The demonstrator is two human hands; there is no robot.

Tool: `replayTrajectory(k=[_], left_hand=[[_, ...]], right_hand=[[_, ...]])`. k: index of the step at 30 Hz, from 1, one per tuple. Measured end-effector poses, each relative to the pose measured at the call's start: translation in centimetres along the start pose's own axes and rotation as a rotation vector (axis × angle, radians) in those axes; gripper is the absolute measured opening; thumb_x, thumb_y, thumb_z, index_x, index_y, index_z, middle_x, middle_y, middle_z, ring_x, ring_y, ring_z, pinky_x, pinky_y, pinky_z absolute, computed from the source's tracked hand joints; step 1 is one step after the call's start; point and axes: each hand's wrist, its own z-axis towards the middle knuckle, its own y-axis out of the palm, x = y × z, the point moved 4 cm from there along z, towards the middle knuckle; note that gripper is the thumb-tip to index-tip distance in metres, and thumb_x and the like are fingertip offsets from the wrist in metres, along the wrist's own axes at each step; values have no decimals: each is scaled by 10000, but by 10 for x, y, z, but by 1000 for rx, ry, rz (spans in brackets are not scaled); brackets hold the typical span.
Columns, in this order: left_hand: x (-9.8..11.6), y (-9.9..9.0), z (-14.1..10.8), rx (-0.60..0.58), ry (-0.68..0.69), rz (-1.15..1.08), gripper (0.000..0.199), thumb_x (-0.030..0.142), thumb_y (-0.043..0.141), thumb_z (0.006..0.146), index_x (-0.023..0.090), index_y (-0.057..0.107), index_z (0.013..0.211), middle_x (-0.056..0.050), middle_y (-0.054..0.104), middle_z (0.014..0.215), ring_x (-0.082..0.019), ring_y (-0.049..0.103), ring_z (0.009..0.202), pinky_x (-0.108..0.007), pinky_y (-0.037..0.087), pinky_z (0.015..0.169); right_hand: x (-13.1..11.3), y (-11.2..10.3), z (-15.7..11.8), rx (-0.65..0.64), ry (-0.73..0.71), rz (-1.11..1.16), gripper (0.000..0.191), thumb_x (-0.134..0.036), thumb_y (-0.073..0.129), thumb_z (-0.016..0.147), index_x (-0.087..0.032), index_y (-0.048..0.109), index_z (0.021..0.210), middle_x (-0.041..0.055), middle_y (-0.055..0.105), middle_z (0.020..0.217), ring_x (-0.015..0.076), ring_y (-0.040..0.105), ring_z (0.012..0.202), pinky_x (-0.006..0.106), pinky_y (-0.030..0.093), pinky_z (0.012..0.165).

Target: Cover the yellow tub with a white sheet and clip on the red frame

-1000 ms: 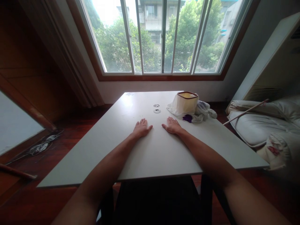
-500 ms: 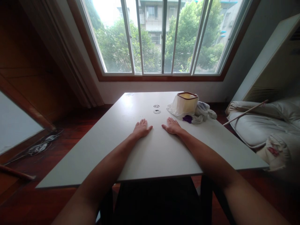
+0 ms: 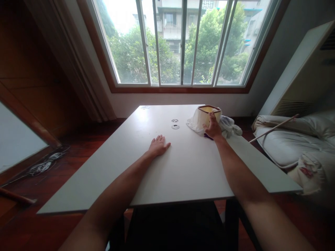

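Observation:
My left hand (image 3: 158,145) lies flat on the white table (image 3: 172,174), palm down with its fingers apart and nothing in it. My right hand (image 3: 213,128) is raised at the near side of a small cream bin (image 3: 202,120) with a brown rim, its fingers spread and pointing up toward that rim. Whether the fingertips touch the bin, I cannot tell. A thin whitish plastic bag (image 3: 192,122) spreads about the bin's base, and a bunched part (image 3: 230,127) lies to its right. Under my right hand a dark purple patch (image 3: 208,136) is mostly hidden.
Two small round fittings (image 3: 175,124) are on the tabletop, left of the bin. A thin stick (image 3: 273,128) leans over a folded pale mattress (image 3: 295,143) on the right. Coiled cables (image 3: 43,166) lie on the floor at left. A window (image 3: 180,90) stands behind the table.
My right hand has lifted off the tabletop and moved right and away from me to the bin. My left hand has stayed flat in place. The view has tilted slightly.

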Motion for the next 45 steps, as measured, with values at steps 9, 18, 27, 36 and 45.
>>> replayTrajectory(k=[9,18,27,36,45], left_hand=[[1,-2,-1,-6,-18,11,774,629,253,943,133,294,1536,-141,183,1646,-273,142,1537,-463,138,1229],[1,-3,-1,0,-6,-16,772,626,287,940,128,312,1529,-152,193,1640,-288,151,1534,-483,147,1225],[3,-18,-7,284,95,-228,930,631,544,864,137,182,1564,-201,278,1605,-354,317,1470,-525,302,1176],[11,-66,-29,815,398,-289,1192,707,696,720,174,60,1576,-224,211,1617,-399,195,1504,-594,254,1194],[7,-71,-30,656,516,-482,1288,634,833,581,206,128,1569,-201,354,1515,-408,381,1388,-581,417,1087]], right_hand=[[-7,6,4,82,-111,0,786,-332,541,841,-156,236,1544,153,317,1583,349,430,1346,487,384,1091],[-8,-2,0,215,-3,-8,360,-315,489,903,-126,661,1156,173,622,1158,308,606,985,396,486,840],[-41,-11,-11,257,-277,244,193,-283,525,934,-161,674,942,126,639,1031,239,610,879,336,498,796],[-105,-23,-50,79,-592,736,63,-196,600,887,-216,637,934,79,639,1050,198,643,910,354,585,784],[-111,-19,-59,-23,-457,984,141,-327,672,867,-214,592,840,65,631,1041,177,643,866,301,610,638]])
